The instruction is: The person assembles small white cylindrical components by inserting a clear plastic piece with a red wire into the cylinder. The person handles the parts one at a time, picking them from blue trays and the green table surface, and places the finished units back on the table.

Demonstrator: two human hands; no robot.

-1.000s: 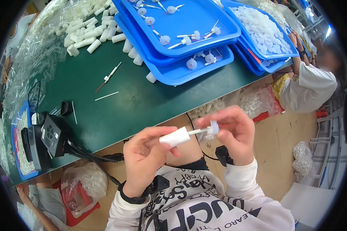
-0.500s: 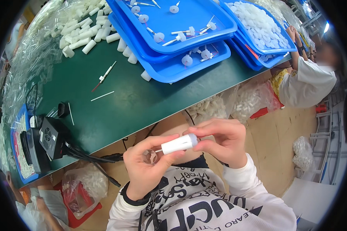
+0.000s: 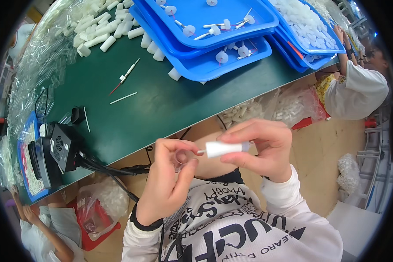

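In front of my body, my right hand (image 3: pixel 270 146) grips a white foam-like cylinder (image 3: pixel 217 149) between thumb and fingers, slightly blurred. The cylinder lies nearly level. A translucent cap (image 3: pixel 245 146) sits at its right end, partly behind the fingers, and a thin white stick (image 3: pixel 201 152) pokes out of its left end. My left hand (image 3: pixel 163 181) is curled around a clear plastic tube (image 3: pixel 181 157), whose round mouth faces the stick. The left fingertips come close to the stick; whether they touch it I cannot tell.
Stacked blue trays (image 3: pixel 231 70) hold white discs with thin sticks. Another tray of white discs (image 3: pixel 303 30) stands to their right. White cylinders (image 3: pixel 107 30) and clear tubes (image 3: pixel 39 72) heap at the far left. A black device (image 3: pixel 64 148) with cables sits on the green table (image 3: pixel 131 118).
My right hand has drawn the white cylinder to the right, away from my left hand. The left fingers have come off the cylinder and stay around the clear tube. The view has shifted slightly.
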